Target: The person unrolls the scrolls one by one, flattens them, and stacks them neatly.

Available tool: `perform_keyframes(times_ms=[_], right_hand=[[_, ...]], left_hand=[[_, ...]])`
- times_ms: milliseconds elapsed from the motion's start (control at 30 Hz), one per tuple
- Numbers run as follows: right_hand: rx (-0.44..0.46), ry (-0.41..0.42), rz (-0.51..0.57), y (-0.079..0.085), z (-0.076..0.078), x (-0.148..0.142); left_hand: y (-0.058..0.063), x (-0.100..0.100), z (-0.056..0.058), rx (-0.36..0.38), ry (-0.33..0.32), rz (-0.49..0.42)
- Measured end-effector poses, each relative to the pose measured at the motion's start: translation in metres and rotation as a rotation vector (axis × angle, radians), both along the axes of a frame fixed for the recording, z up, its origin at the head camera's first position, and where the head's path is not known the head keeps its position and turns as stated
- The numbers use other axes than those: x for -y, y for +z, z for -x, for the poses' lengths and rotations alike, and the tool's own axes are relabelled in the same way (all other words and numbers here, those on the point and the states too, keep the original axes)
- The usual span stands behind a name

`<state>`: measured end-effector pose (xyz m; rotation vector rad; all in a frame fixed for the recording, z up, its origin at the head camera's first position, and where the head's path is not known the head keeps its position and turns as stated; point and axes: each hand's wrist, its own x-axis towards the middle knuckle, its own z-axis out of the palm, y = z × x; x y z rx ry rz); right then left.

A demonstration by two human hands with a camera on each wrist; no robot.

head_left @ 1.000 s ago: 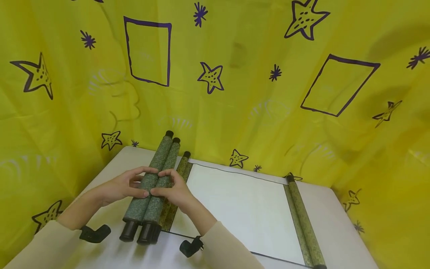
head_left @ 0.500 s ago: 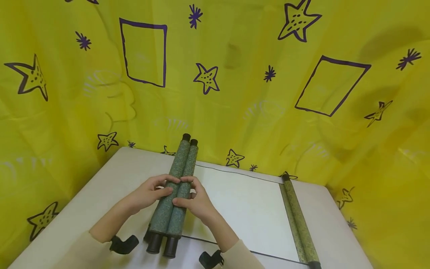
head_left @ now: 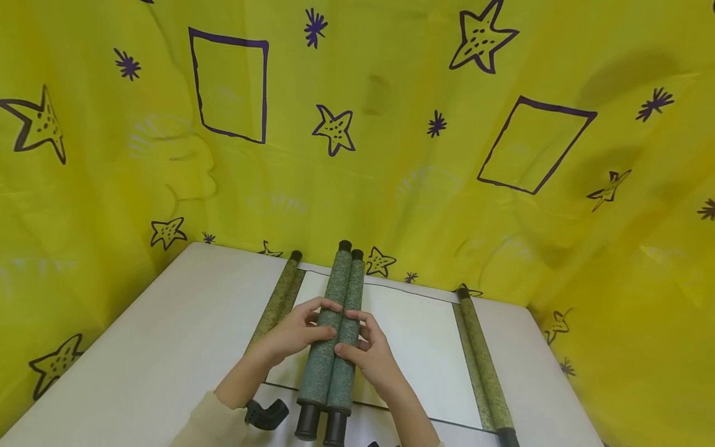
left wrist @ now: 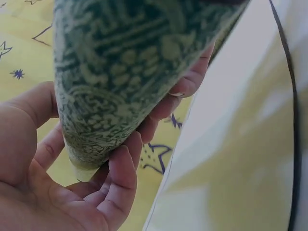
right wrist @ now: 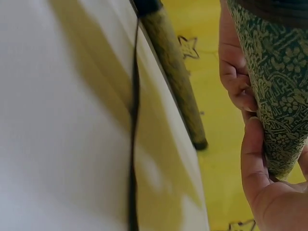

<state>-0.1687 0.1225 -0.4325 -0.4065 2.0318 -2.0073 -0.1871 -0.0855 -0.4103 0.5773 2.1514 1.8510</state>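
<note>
A rolled-up scroll (head_left: 318, 372), its two green brocade rolls lying side by side with dark knobs at the ends, is held above the table. My left hand (head_left: 293, 332) grips the left roll, thumb on top and fingers round its far side. The right roll is gripped by my right hand (head_left: 373, 354), whose fingers curl round it in the right wrist view too. Beneath lies an unrolled scroll with a white sheet (head_left: 413, 354), partly hidden by the green rolls and my hands. Leaf-and-flower patterning on the green cloth fills much of the left wrist view.
Olive-gold rollers edge the white sheet, a left roller (head_left: 279, 298) and a right roller (head_left: 485, 360). All this is on a white table (head_left: 145, 323). A yellow curtain (head_left: 380, 186) with purple stars and frames hangs right behind the table's far edge.
Both hands have carried the green scroll rightward, from over the left roller to over the white sheet. The left olive-gold roller, covered half a second ago, shows again.
</note>
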Motion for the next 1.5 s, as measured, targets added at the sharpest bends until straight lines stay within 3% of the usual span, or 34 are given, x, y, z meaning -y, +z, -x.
perform_keyframes(times_ms=[200, 500, 733, 1500], right_hand=[[-0.039, -0.008, -0.070, 0.005, 0.006, -0.019], [-0.054, 0.016, -0.111, 0.012, 0.007, -0.028], [-0.066, -0.030, -0.129, 0.019, 0.006, -0.028], [-0.054, -0.040, -0.134, 0.022, 0.002, -0.035]], left_hand=[[-0.001, -0.015, 0.008, -0.062, 0.031, 0.013], [0.003, -0.019, 0.004, -0.044, 0.007, -0.033], [0.010, -0.020, 0.005, -0.101, 0.016, -0.037], [0.017, -0.013, -0.003, -0.072, 0.010, -0.051]])
